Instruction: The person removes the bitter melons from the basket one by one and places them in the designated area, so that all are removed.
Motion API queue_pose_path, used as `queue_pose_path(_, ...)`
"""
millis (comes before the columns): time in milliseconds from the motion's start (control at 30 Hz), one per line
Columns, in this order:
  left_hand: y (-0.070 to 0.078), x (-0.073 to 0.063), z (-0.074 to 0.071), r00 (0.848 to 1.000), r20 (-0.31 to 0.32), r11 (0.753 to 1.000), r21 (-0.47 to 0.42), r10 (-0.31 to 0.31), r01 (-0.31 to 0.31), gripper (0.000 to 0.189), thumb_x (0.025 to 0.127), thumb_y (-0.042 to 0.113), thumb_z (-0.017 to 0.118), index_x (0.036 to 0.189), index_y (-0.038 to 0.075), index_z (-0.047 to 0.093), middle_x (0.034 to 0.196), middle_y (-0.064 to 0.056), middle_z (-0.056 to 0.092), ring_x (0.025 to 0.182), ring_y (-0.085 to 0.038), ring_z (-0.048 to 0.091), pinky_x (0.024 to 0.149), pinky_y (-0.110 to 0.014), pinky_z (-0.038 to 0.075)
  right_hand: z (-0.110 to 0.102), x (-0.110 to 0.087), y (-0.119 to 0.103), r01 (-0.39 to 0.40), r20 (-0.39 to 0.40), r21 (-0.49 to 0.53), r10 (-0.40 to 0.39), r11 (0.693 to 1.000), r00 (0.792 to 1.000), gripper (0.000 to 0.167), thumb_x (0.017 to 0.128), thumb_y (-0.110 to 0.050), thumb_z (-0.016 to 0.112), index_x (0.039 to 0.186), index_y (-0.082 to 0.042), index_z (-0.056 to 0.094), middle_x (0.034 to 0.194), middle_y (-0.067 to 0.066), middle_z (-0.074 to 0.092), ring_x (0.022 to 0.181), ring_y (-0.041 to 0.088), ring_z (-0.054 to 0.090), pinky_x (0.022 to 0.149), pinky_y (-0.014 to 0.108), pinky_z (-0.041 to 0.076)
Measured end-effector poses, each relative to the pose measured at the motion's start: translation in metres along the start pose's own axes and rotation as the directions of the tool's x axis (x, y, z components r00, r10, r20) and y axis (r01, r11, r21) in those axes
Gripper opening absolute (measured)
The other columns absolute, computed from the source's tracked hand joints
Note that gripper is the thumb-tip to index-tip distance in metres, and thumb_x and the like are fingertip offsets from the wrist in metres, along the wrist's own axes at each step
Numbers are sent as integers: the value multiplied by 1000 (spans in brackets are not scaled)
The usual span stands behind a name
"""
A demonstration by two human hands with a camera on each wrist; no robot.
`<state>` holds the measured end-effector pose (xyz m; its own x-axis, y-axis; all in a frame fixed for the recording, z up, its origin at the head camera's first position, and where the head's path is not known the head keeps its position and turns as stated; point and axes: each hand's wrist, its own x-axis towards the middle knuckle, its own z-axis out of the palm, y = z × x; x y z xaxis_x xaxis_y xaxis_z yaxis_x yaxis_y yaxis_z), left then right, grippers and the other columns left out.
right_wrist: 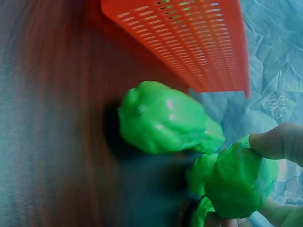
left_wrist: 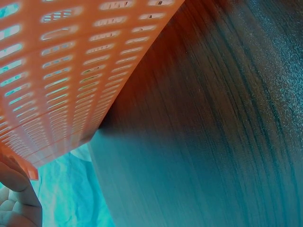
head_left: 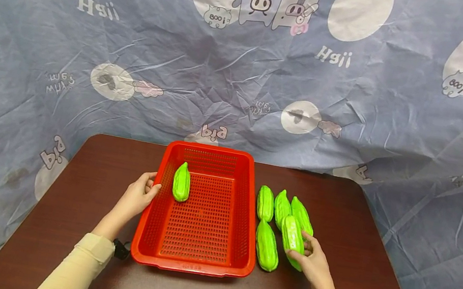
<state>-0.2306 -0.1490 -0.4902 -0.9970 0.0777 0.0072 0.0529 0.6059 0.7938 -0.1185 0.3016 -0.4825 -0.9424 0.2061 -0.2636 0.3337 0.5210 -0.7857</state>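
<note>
Left hand [head_left: 142, 195] had the red basket [head_left: 204, 222] gripped by its left rim, one green gourd [head_left: 181, 185] inside. Right hand [head_left: 314, 261] was pinching another gourd [head_left: 292, 231] right of the basket.

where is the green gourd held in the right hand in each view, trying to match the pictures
Head: the held gourd is right of centre, in the right hand.
Left wrist: not in this picture.
Right wrist: at the lower right, held in the hand.
Shared landmark: the red basket, near the middle in the head view, upper left in the left wrist view, top right of centre in the right wrist view.
</note>
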Motion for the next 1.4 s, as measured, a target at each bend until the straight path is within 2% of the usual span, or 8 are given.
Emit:
queue_pose_path(533,0,-1,0,1000,2,1000,-3,1,-1,50,102,21,53,144,-3,40,103,-16,61,81,-20,61,68,-32,53,12,0,23,-26,-5,1,26,1000,1000,78,86,-18,74,149,2,33,131,28,50,111,34,56,74,29,48)
queue_pose_path(1100,-2,1,2,1000,-14,1000,-9,10,-10,49,102,21,54,143,-3,41,101,-15,62,80,-20,62,69,-32,53,18,-2,28,-52,13,10,52,999,999,78,85,-19,76,148,2,35,132,28,50,111,34,56,74,29,49)
queue_pose_path(1400,-3,1,2,1000,-10,1000,-11,2,-2,50,102,21,54,143,-3,40,103,-16,61,82,-21,62,70,-32,53,20,-1,31,-62,24,14,62,998,998,78,86,-21,75,148,3,34,133,30,48,114,36,55,80,36,51)
